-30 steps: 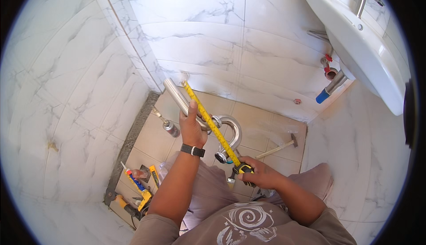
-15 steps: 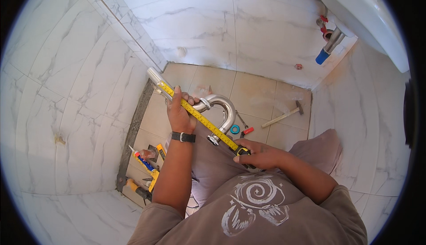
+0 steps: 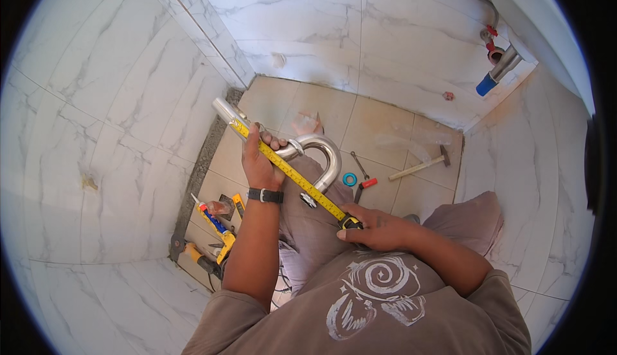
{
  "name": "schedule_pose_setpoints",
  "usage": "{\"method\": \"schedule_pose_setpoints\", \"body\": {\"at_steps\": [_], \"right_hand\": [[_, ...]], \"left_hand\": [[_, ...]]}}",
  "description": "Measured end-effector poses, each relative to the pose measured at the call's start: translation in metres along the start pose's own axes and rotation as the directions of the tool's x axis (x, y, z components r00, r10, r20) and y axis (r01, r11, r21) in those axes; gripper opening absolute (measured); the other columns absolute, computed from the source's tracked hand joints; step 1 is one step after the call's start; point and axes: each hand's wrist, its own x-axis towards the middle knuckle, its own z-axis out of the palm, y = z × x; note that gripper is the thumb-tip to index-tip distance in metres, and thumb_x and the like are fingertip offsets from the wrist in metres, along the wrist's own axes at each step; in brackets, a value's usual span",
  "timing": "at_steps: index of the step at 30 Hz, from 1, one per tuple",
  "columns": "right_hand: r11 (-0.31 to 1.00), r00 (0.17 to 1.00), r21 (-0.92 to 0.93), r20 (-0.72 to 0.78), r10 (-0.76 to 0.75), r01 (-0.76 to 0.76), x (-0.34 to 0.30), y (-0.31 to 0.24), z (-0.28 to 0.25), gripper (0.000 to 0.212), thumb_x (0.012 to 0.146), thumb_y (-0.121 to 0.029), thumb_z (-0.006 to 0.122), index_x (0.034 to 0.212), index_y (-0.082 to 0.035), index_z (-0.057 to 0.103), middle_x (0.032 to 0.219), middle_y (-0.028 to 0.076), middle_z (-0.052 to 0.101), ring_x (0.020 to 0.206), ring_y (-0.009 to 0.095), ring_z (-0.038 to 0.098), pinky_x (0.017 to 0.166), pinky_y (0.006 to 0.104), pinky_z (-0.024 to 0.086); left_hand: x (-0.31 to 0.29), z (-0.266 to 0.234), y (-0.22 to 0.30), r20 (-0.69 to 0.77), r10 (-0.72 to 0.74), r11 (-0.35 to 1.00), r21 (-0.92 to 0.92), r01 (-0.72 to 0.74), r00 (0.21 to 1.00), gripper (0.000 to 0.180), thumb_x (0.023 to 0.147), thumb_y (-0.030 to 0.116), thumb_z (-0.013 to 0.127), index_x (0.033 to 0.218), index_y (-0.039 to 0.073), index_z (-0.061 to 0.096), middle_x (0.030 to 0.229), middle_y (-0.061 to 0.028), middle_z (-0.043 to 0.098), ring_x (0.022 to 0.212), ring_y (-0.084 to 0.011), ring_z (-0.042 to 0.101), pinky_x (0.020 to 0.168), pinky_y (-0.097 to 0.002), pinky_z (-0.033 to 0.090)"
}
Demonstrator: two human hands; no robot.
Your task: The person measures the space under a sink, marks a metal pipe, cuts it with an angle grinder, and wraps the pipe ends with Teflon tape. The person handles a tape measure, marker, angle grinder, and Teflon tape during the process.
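Note:
A shiny chrome P-trap drain pipe (image 3: 331,157) lies across my lap, its straight end to the upper left and its U-bend to the right. My left hand (image 3: 259,163), with a black watch on the wrist, is closed around the straight part and pins the yellow tape blade against it. The blade runs diagonally past the bend to the tape measure (image 3: 350,222). My right hand (image 3: 379,227) grips that black and yellow case near my stomach. The blade's far tip reaches close to the pipe's upper-left end.
A hammer (image 3: 421,166), a spanner (image 3: 360,165), a teal ring (image 3: 349,179) and a red-handled tool (image 3: 367,183) lie on the tiles to the right. At left sit a caulking gun (image 3: 225,239) and a yellow-black power tool (image 3: 203,258). A washbasin (image 3: 546,27) overhangs the upper right.
My view has shifted a little, so the floor and walls sit differently and more of the spanner shows. Both hands keep the same hold on pipe and tape.

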Motion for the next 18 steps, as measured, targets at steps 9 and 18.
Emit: {"method": "schedule_pose_setpoints", "body": {"at_steps": [9, 18], "right_hand": [[1.0, 1.0, -0.022, -0.004, 0.012, -0.012, -0.0007, 0.0044, 0.0038, 0.086, 0.097, -0.057, 0.065, 0.157, 0.0, 0.038, 0.123, 0.024, 0.065, 0.115, 0.032, 0.064, 0.102, 0.0384, 0.047], [0.999, 1.0, 0.05, 0.025, -0.001, -0.001, 0.0023, -0.0023, 0.0025, 0.082, 0.098, -0.056, 0.065, 0.154, -0.001, 0.041, 0.113, 0.016, 0.066, 0.106, 0.024, 0.063, 0.095, 0.0355, 0.048]], "left_hand": [[-0.0008, -0.0002, -0.0013, -0.026, -0.016, 0.999, -0.043, 0.015, 1.0, 0.032, 0.107, 0.034, 0.063, 0.122, 0.007, 0.053, 0.079, -0.0006, 0.052, 0.066, -0.0151, 0.054, 0.072, -0.0382, 0.055], [-0.0006, 0.0037, -0.0002, -0.099, -0.012, 1.0, -0.017, 0.011, 0.995, 0.027, 0.107, 0.03, 0.062, 0.117, 0.007, 0.054, 0.079, -0.0029, 0.052, 0.066, -0.0166, 0.054, 0.071, -0.0393, 0.055]]}}
